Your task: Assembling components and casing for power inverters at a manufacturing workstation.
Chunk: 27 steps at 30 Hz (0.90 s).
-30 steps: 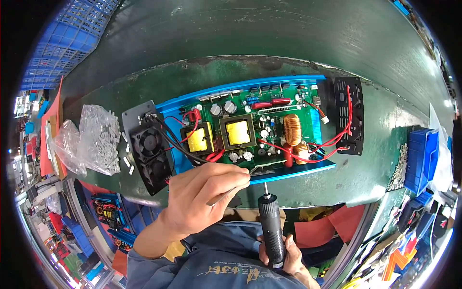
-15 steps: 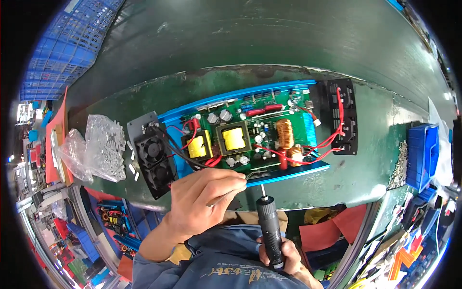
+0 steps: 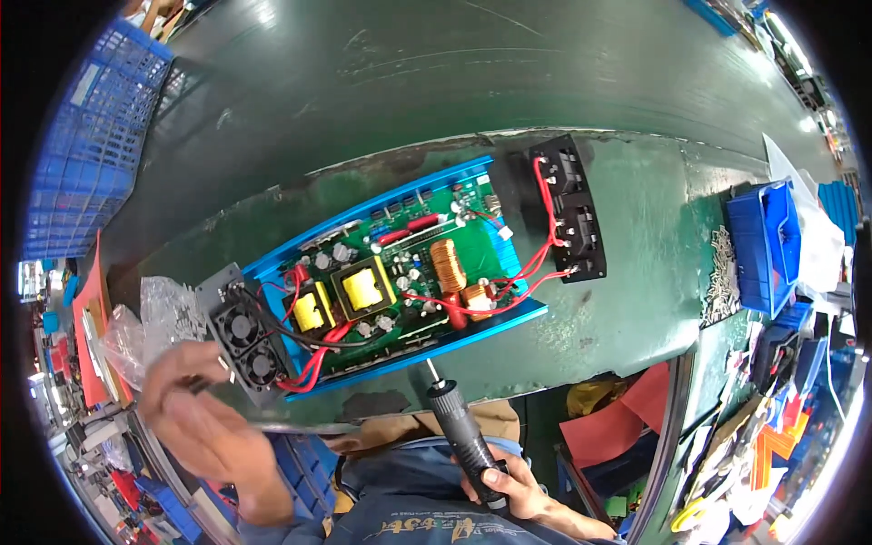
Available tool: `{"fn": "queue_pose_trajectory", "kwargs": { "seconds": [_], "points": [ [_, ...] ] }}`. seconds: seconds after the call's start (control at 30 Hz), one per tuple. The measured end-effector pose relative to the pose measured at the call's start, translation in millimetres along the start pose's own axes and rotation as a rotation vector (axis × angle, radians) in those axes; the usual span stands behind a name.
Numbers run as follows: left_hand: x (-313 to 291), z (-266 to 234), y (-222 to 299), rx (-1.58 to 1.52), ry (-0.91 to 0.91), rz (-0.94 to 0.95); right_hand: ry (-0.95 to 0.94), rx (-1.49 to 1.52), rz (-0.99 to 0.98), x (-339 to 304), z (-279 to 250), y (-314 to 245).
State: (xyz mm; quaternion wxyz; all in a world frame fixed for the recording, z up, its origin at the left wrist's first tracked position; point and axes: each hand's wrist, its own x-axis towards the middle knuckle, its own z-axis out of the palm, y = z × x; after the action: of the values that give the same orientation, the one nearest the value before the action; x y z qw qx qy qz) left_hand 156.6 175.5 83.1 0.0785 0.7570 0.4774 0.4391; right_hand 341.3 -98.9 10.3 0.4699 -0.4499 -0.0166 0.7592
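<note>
My right hand (image 3: 516,486) is wrapped round a black electric screwdriver (image 3: 461,427). Its bit points away from me, its tip close to the near wall of a blue metal housing (image 3: 490,325). Inside the housing sits a green circuit board (image 3: 486,259) with yellow transformers (image 3: 363,289) and copper coils (image 3: 447,265). Smeared by motion, my left hand (image 3: 204,422) is at the far left, beside the black fan panel (image 3: 243,341) and a clear plastic bag (image 3: 168,309) of small pale parts. Its fingers curl near some small white pieces; whether it holds one is unclear.
Red wires run from the board to a black socket panel (image 3: 572,213) at the right. Farther right stand a heap of small metal parts (image 3: 720,282) and a blue bin (image 3: 763,250). A blue crate (image 3: 91,136) stands at the far left, beyond orange sheets (image 3: 89,336).
My left hand has left the housing's near wall and swung left to the bag. The screwdriver bit has drawn back from that wall. The whole view has shifted and turned.
</note>
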Motion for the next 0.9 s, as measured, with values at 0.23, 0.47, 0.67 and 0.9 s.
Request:
{"fn": "queue_pose_trajectory", "kwargs": {
  "seconds": [0.23, 0.47, 0.67, 0.9],
  "points": [
    [-30.7, -29.8, -86.4, -0.072, -0.204, -0.761, -0.060, -0.031, 0.000, 7.9, -4.8, 7.4],
    [-37.2, -30.6, -88.7, -0.225, -0.391, -1.101, -0.121, -0.035, -0.046, 9.2, -12.2, 7.9],
    [-39.0, -28.5, -94.2, -0.545, -0.314, -0.893, -0.149, -0.045, -0.023, 12.7, -18.7, 11.4],
    [-32.0, -36.7, -99.6, -1.063, -0.566, -0.778, -0.169, -0.060, -0.043, 13.4, -20.2, 5.1]
  ]
}}
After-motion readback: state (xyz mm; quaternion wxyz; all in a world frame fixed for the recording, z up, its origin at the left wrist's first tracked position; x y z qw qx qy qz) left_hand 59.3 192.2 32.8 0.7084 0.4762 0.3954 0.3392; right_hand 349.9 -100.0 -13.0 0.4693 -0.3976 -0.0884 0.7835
